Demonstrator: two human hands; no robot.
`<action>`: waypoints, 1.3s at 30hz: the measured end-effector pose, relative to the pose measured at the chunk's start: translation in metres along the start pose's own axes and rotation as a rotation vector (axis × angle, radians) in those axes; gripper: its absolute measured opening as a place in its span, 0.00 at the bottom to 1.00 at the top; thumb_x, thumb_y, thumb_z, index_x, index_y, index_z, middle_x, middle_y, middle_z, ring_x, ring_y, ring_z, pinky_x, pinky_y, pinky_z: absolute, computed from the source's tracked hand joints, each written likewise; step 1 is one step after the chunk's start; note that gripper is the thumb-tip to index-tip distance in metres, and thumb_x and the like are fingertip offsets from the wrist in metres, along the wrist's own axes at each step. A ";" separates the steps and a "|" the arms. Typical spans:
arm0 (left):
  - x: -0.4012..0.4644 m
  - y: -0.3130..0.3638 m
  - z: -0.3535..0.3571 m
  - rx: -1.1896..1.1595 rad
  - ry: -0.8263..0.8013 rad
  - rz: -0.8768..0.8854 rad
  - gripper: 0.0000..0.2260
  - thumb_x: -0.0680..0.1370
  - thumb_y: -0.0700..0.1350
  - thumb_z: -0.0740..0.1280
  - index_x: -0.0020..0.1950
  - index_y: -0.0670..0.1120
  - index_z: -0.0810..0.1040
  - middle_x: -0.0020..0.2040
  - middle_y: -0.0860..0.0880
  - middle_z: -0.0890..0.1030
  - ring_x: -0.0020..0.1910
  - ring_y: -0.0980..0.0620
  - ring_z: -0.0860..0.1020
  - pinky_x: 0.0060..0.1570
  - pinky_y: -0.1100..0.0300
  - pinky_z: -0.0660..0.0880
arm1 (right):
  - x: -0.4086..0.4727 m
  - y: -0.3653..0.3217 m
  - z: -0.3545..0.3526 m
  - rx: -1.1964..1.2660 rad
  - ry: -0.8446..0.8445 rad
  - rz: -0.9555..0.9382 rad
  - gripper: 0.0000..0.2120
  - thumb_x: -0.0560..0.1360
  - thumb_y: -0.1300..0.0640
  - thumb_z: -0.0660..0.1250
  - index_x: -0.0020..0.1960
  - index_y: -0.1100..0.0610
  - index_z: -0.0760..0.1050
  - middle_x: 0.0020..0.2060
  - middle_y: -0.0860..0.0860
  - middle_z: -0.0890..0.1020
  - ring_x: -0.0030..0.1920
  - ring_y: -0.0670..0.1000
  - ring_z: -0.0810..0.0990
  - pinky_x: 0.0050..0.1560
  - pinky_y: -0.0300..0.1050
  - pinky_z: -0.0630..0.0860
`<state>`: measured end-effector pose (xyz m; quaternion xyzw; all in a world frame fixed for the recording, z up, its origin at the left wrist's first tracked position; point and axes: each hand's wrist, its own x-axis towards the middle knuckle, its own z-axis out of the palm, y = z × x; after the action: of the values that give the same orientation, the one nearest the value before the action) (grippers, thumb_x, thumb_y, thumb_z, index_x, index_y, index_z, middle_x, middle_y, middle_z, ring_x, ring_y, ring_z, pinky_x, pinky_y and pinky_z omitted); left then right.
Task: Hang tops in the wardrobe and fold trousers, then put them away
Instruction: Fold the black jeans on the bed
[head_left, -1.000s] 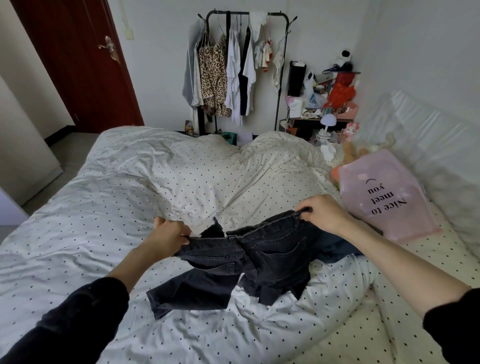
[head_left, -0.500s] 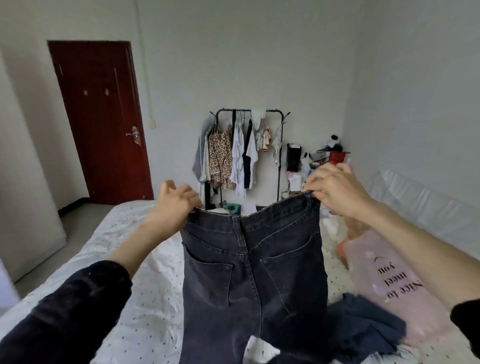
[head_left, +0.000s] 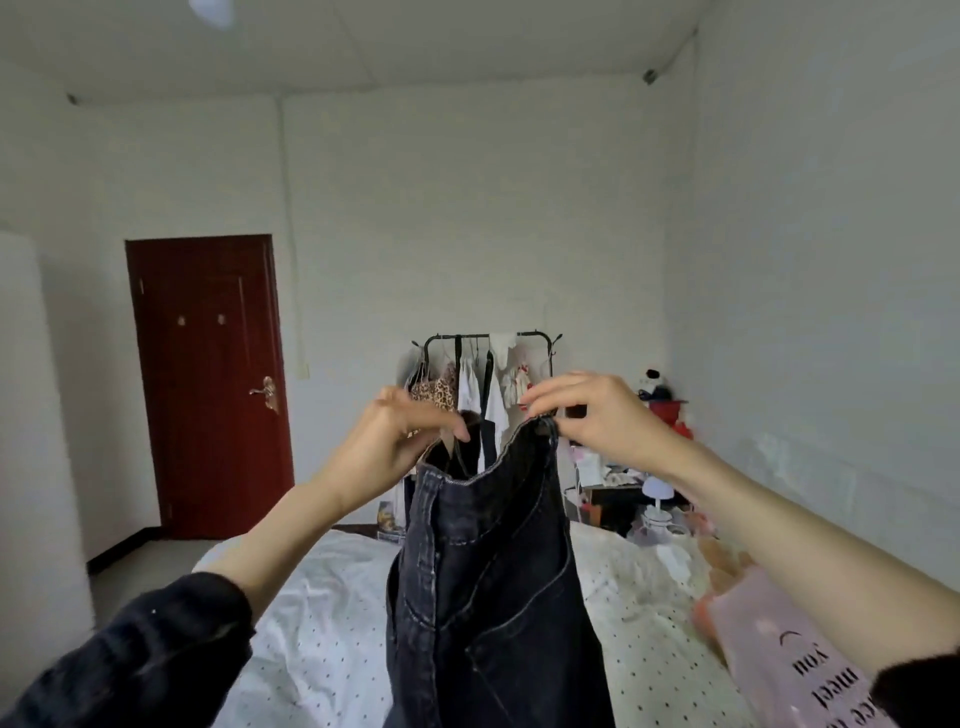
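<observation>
A pair of dark grey jeans (head_left: 493, 597) hangs in the air in front of me, held up by the waistband over the bed. My left hand (head_left: 400, 441) pinches the left side of the waistband. My right hand (head_left: 597, 415) pinches the right side, close to the left hand, so the waist is bunched and partly doubled. The trouser legs drop out of view at the bottom edge. Behind the hands stands a black clothes rack (head_left: 488, 343) with several tops hanging on it.
Below lies the bed with a white dotted sheet (head_left: 322, 623). A pink plastic bag (head_left: 779, 660) lies on its right side. A cluttered side table (head_left: 623, 493) stands by the right wall, and a dark red door (head_left: 208, 384) is at the left.
Both hands lifted the jeans off the bed and raised them high. The hands have since come closer together, bunching the waistband. The view tilted upward.
</observation>
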<state>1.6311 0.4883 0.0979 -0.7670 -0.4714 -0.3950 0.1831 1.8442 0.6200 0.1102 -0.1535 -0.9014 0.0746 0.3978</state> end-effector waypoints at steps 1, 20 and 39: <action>-0.003 0.001 0.004 -0.096 -0.004 -0.066 0.13 0.74 0.33 0.68 0.47 0.50 0.82 0.38 0.66 0.79 0.40 0.67 0.76 0.49 0.71 0.66 | -0.002 0.000 0.005 0.072 -0.021 0.036 0.14 0.72 0.70 0.68 0.50 0.54 0.83 0.55 0.46 0.81 0.56 0.39 0.75 0.64 0.31 0.64; -0.026 -0.001 -0.003 -0.335 -0.284 -0.403 0.09 0.75 0.31 0.66 0.47 0.43 0.83 0.44 0.46 0.85 0.41 0.60 0.82 0.46 0.71 0.74 | 0.008 -0.001 0.063 0.268 -0.418 0.197 0.09 0.72 0.60 0.71 0.48 0.49 0.76 0.46 0.40 0.77 0.49 0.38 0.75 0.53 0.28 0.69; 0.025 -0.006 -0.043 0.302 -0.283 -0.687 0.11 0.75 0.47 0.70 0.49 0.40 0.82 0.44 0.42 0.82 0.43 0.46 0.77 0.43 0.55 0.73 | 0.061 0.000 0.034 0.087 0.057 0.347 0.12 0.73 0.56 0.71 0.55 0.58 0.78 0.54 0.54 0.79 0.54 0.53 0.76 0.52 0.42 0.69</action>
<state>1.6129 0.4772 0.1434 -0.5759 -0.7738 -0.2500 0.0841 1.7802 0.6394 0.1292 -0.2914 -0.8458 0.1764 0.4106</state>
